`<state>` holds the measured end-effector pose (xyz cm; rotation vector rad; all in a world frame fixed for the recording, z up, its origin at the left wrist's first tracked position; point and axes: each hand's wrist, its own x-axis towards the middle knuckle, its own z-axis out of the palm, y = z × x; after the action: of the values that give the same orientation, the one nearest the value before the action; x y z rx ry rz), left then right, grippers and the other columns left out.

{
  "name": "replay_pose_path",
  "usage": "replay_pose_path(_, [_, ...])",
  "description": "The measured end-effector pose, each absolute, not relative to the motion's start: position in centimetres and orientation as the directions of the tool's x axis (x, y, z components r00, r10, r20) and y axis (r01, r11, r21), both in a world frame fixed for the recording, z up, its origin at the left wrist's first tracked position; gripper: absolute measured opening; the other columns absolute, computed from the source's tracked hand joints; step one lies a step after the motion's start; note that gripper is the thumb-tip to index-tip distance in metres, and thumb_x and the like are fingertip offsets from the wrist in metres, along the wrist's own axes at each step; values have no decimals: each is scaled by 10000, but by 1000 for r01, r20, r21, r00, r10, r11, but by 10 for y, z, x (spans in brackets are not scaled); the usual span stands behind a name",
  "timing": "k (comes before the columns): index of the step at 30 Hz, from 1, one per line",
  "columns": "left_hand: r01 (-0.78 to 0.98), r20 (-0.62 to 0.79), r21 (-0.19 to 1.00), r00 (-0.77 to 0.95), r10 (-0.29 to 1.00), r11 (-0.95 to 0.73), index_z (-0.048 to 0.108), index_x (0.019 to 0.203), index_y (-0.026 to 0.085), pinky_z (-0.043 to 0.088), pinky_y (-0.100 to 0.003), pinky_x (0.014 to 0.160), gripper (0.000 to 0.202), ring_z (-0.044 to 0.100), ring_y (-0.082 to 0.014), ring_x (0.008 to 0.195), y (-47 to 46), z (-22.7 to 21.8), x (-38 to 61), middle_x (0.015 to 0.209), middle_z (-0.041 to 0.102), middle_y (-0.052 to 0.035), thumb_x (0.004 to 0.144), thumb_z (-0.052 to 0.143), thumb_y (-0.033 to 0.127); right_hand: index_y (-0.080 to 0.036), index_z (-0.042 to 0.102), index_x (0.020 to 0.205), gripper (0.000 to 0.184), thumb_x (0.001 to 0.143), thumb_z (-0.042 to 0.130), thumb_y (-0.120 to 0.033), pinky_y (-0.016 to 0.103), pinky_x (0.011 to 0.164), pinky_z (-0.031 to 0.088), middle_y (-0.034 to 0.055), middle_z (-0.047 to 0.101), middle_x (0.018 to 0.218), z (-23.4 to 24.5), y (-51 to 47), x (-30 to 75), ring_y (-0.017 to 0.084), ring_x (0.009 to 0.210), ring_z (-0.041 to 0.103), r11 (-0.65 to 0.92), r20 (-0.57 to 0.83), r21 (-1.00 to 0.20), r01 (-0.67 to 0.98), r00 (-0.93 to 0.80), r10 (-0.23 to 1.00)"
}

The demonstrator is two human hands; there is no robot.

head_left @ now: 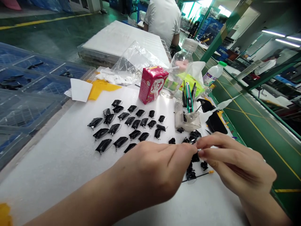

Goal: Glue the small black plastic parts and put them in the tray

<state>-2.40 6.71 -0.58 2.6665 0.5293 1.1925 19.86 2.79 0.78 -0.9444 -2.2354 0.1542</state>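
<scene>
The left hand and right hand meet low over a white foam-topped bench, their fingertips converging on a small black piece. The right hand's grip is closed, finger and thumb pinched on that piece, while the left hand's grip is bunched against the same spot; whether it holds the piece too, I cannot tell. More small black parts lie loose just beneath the hands, and black plastic-wrapped pieces sit in loose rows behind them, apparently spaced so each stays separate and within reach. A clear holder stands beside the rows, with pens and craft knives upright so the handles are easy to grasp. Needle-tipped squeeze bottles lie just beyond it. A pink drink carton shows large characters, but the wording cannot be read, and no brand is legible on the bottle with a green cap. Stacked clear trays rest on the left, and a co-worker in a white T-shirt sits farther off.
</scene>
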Motion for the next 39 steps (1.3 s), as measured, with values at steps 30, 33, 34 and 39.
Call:
replay_pose_path(30, [243,572,495,631,524,-834,643,1078,159,571,-218,609,260,675,-129,588,66,-7,-26,677,698,1,946,429,91,-189,655,1048,399,761,585,79,384,735,547,55,663,972,7,24,196,207,887,642,713,575,-420,561,-443,688])
replay_pose_path(33, [249,578,497,619,532,-831,656,1018,161,575,-223,605,252,661,-125,560,66,-7,-25,649,685,9,954,419,103,-184,645,1059,416,753,581,91,402,760,546,56,654,976,10,23,195,204,893,635,711,559,-404,576,-459,690])
replay_pose_path(34, [250,578,501,617,535,-829,659,999,160,576,-224,605,252,658,-124,552,65,-7,-25,641,682,10,956,417,106,-180,642,1056,412,751,582,92,407,776,545,57,652,974,11,22,195,203,895,634,712,556,-394,582,-466,688])
replay_pose_path(39, [239,544,546,627,557,-803,665,984,168,573,-212,608,244,656,-119,537,65,-7,-26,628,678,15,961,427,121,-213,637,1047,393,769,594,62,398,790,551,46,665,970,16,20,194,196,889,648,685,544,-355,636,-455,705])
